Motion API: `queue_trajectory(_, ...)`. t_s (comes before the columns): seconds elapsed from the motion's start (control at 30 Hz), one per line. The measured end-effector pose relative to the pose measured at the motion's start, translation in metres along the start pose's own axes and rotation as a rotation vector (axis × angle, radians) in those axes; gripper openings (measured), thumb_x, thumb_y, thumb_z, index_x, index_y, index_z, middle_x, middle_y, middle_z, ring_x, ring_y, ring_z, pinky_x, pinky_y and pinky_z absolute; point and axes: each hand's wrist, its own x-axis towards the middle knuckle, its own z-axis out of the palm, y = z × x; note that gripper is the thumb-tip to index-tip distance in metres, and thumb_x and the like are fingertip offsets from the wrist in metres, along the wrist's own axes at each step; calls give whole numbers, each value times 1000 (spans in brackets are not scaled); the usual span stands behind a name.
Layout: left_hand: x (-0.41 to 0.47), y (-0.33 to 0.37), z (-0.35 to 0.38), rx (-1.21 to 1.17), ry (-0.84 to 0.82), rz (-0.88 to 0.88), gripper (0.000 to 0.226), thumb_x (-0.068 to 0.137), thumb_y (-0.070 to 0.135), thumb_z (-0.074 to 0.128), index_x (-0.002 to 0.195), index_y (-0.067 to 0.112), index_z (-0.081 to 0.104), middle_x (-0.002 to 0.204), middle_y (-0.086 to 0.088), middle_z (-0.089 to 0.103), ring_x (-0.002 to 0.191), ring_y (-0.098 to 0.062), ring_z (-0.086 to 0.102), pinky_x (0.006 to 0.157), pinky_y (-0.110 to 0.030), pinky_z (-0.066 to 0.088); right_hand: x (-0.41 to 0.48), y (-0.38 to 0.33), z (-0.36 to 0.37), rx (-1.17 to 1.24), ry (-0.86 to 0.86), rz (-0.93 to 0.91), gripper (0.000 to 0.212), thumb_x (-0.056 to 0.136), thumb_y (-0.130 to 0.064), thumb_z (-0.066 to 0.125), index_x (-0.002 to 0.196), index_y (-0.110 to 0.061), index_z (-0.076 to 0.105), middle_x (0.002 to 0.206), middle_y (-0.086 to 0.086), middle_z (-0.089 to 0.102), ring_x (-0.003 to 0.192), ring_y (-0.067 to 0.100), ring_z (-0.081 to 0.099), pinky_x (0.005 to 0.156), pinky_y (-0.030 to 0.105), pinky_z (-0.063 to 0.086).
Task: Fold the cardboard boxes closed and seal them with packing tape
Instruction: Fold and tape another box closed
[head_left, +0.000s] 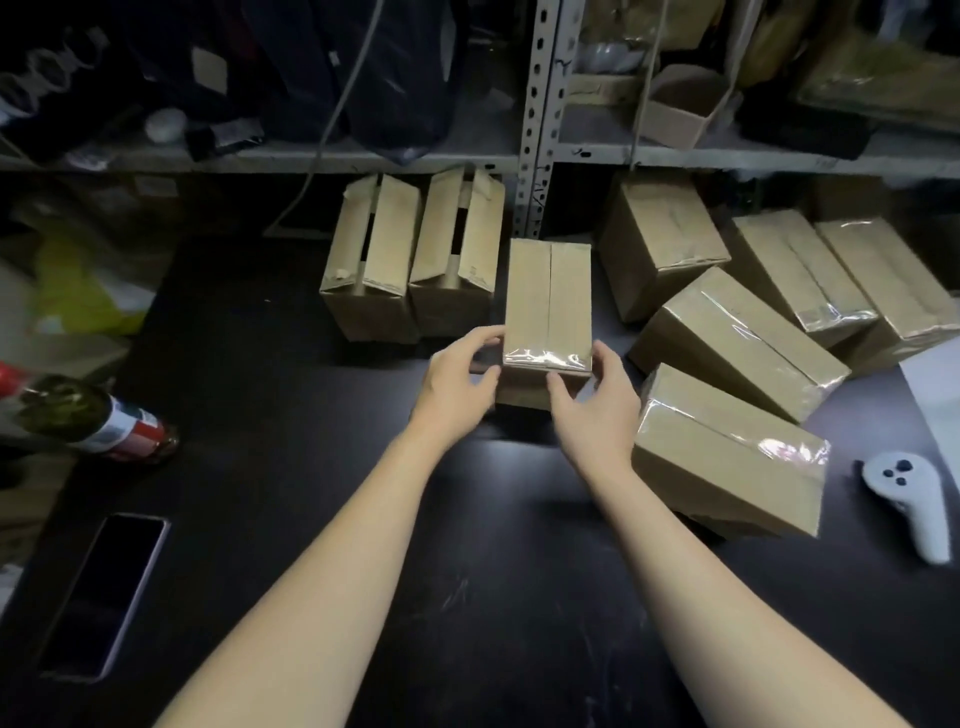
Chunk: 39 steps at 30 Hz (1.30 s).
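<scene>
A closed cardboard box (548, 301) stands in the middle of the dark table (311, 415), with clear tape shining across its near top edge. My left hand (460, 384) holds its near left corner, fingers curled at the edge. My right hand (597, 402) grips the near right side, thumb on the front face. Two boxes (413, 260) with their top flaps ajar stand just behind and to the left. Several taped boxes (737, 338) lie piled to the right. No tape roll is visible.
A dark phone (104, 592) lies at the near left. At the left edge a green bottle (88, 413) with a red and white label rests on its side. A white controller (906, 504) sits at the right. Metal shelving (540, 119) with clutter runs along the back.
</scene>
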Motion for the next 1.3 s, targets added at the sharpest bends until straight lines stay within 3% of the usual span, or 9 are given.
queue_trajectory(0.07, 8, -1, -16, 41, 54, 23, 50, 92, 0, 63, 136, 23, 62, 126, 3, 66, 99, -8, 67, 95, -27, 55, 4, -16, 4, -21, 12, -102, 59, 88, -21, 72, 144, -12, 54, 142, 3, 59, 133, 19, 52, 114, 32, 39)
queue_trajectory(0.23, 40, 1, -55, 167, 299, -97, 41, 94, 3, 58, 132, 15, 66, 122, -3, 66, 94, -11, 62, 85, -17, 45, 36, -56, 38, -169, -103, -317, 54, 86, -18, 65, 138, -6, 59, 132, 10, 63, 127, 30, 53, 112, 43, 40)
queue_trajectory(0.37, 66, 8, -59, 275, 222, -184, 45, 97, 14, 55, 143, 12, 57, 135, -9, 58, 121, -28, 57, 105, -35, 45, 63, -81, 73, -319, -239, -353, 57, 89, -24, 63, 144, -11, 53, 137, 7, 62, 139, 30, 43, 116, 44, 32)
queue_trajectory(0.5, 77, 12, -59, 352, 155, -240, 46, 99, 19, 55, 145, 9, 52, 141, -11, 46, 127, -31, 52, 106, -39, 41, 72, -83, 93, -484, -275, -345, 57, 92, -32, 63, 146, -18, 50, 138, 5, 63, 144, 32, 36, 116, 42, 26)
queue_trajectory(0.73, 74, 0, -65, 296, 140, -233, 48, 98, 15, 58, 145, 18, 57, 143, -8, 42, 128, -28, 52, 103, -31, 41, 77, -76, 96, -322, -141, -335, 33, 98, -28, 63, 128, -17, 66, 114, 7, 71, 130, 30, 49, 107, 40, 35)
queue_trajectory(0.87, 56, -11, -63, 290, 182, -174, 43, 97, 15, 62, 140, 19, 61, 136, -5, 44, 108, -29, 62, 86, -30, 47, 61, -72, 87, -352, -82, -406, 26, 98, -19, 59, 119, -9, 71, 104, 13, 73, 115, 34, 57, 98, 42, 40)
queue_trajectory(1.03, 24, -19, -61, 238, 264, -91, 28, 91, 31, 73, 118, 24, 68, 116, 4, 51, 107, -21, 59, 89, -35, 48, 25, -63, 70, -344, -104, -439, 28, 97, -17, 59, 122, -8, 69, 108, 13, 72, 108, 36, 59, 94, 42, 41)
queue_trajectory(1.17, -7, -26, -60, 84, 212, -89, 30, 91, 28, 75, 119, 26, 64, 119, 3, 62, 109, -13, 57, 87, -27, 45, -16, -49, 60, -337, -111, -502, 26, 97, -17, 62, 120, -6, 69, 107, 13, 71, 104, 35, 61, 92, 44, 48)
queue_trajectory(1.3, -48, -31, -53, 22, 229, -87, 34, 88, 25, 79, 120, 25, 67, 120, 5, 62, 105, -6, 53, 86, -24, 44, -59, -31, 50, -272, -89, -411, 27, 97, -18, 63, 122, -10, 67, 105, 8, 68, 101, 29, 61, 88, 40, 50)
